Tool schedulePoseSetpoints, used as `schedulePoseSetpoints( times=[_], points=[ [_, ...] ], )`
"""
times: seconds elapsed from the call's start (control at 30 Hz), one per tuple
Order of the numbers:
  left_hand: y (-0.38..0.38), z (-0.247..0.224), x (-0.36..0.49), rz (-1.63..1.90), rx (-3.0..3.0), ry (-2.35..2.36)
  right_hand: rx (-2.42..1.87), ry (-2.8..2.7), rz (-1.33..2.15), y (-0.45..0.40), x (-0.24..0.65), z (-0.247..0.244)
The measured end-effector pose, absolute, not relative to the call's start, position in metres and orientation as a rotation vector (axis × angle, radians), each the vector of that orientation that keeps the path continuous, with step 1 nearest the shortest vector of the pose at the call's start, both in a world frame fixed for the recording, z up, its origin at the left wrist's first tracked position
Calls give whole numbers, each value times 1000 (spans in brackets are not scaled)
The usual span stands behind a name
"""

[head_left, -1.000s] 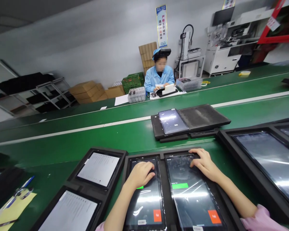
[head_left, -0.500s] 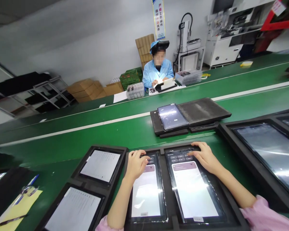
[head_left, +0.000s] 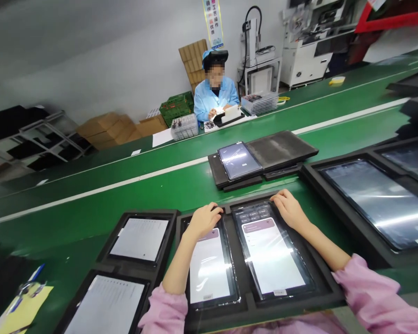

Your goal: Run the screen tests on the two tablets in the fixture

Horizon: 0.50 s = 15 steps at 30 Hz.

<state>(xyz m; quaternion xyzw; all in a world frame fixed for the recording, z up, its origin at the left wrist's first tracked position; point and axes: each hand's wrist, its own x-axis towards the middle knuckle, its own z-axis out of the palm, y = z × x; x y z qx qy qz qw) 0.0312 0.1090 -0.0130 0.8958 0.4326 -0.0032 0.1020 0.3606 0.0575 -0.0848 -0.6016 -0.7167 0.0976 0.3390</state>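
Note:
Two tablets with lit white screens lie side by side in a black foam tray (head_left: 242,260). My left hand (head_left: 204,221) is over the top end of the left tablet (head_left: 211,269), its fingers bent and slightly apart at the upper right corner. At the upper right corner of the right tablet (head_left: 273,257), my right hand (head_left: 290,208) rests with curled fingers near the tray edge. Neither hand shows an object lifted in it. Dark buttons and a mauve panel show at the top of the right screen.
Left of the tray, another foam tray (head_left: 172,222) holds two lit tablets. A large tablet (head_left: 376,199) lies at right. Beyond, a tablet (head_left: 239,160) rests on black foam pads (head_left: 282,150). A person (head_left: 216,90) sits across the green bench (head_left: 90,204).
Both hands have moved off the dark buttons to the upper corners of the tablets. The whole view has shifted, and more of the pink sleeves shows.

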Motion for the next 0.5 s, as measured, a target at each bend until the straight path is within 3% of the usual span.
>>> schedulePoseSetpoints(
  times=[0.27,0.5],
  points=[
    [124,-4,13,178,2309,1177,-1939,-2063,433,88,351,-56],
    [138,2,12,75,2226,1200,-2165,-2146,747,109,348,-19]
  ],
)
